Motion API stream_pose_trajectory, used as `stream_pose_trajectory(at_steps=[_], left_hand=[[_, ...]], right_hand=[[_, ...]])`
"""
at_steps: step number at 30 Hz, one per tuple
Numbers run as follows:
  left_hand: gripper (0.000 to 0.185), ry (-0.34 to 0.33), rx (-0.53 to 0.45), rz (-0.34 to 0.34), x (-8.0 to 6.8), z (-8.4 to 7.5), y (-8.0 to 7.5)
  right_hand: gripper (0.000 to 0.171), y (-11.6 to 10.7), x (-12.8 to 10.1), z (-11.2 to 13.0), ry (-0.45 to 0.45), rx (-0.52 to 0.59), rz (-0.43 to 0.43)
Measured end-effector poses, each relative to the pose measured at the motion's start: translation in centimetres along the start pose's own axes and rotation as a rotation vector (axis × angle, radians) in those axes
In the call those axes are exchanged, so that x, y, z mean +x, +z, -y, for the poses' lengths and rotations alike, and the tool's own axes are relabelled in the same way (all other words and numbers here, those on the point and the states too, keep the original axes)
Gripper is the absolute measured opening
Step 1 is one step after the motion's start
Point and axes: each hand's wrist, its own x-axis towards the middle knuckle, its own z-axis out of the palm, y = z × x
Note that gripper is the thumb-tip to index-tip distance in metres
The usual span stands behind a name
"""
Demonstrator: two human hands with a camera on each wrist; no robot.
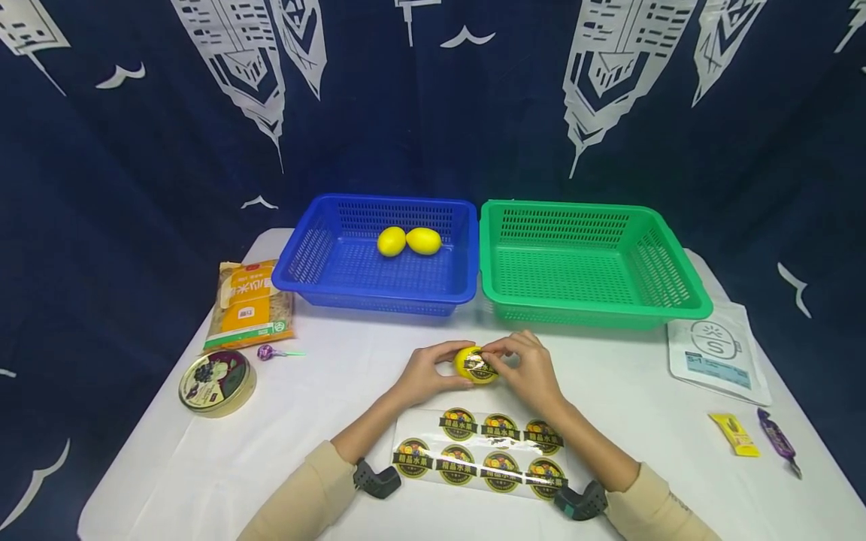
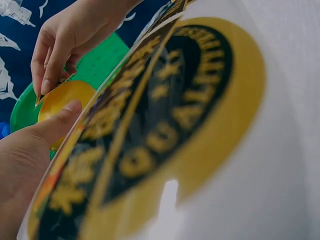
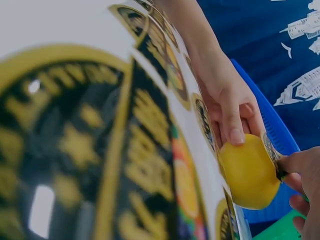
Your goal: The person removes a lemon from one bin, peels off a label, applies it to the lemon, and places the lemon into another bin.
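Note:
A yellow lemon (image 1: 462, 364) is gripped between the thumb and fingers of my left hand (image 1: 428, 373). On its right side lies a round black-and-gold sticker (image 1: 479, 366), its edge pinched by the thumb and fingertips of my right hand (image 1: 531, 372). In the right wrist view the sticker (image 3: 271, 152) stands against the lemon (image 3: 250, 172), with the right thumb at its edge. Below both hands a clear sheet (image 1: 433, 427) of similar round stickers lies on the white table; it fills much of both wrist views.
At the back, a blue basket (image 1: 379, 289) holds two lemons (image 1: 423, 241), beside a green basket (image 1: 595, 300). On the left are a grain bag (image 1: 246, 300), a lollipop (image 1: 267, 352) and a round tin (image 1: 218, 382). A white pouch (image 1: 717, 353) and two wrapped sweets (image 1: 735, 435) lie right.

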Motion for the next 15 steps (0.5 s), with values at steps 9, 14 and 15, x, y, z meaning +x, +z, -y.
stream_pose_trajectory(at_steps=[9,14,15], left_hand=[[0.063,0.008,-0.015,-0.003,0.1,-0.1,0.1],[0.063,-0.003,-0.013,-0.018,0.0,-1.1,0.0],[0.063,-0.001,-0.009,-0.021,-0.1,-1.4,-0.1]], right_hand=[[0.014,0.4,-0.6,0.2,-0.055,-0.105,-0.077],[0.021,0.7,-0.9,0.2,-0.068,-0.133,-0.11],[0.023,0.7,-1.0,0.1,-0.069,-0.132,-0.118]])
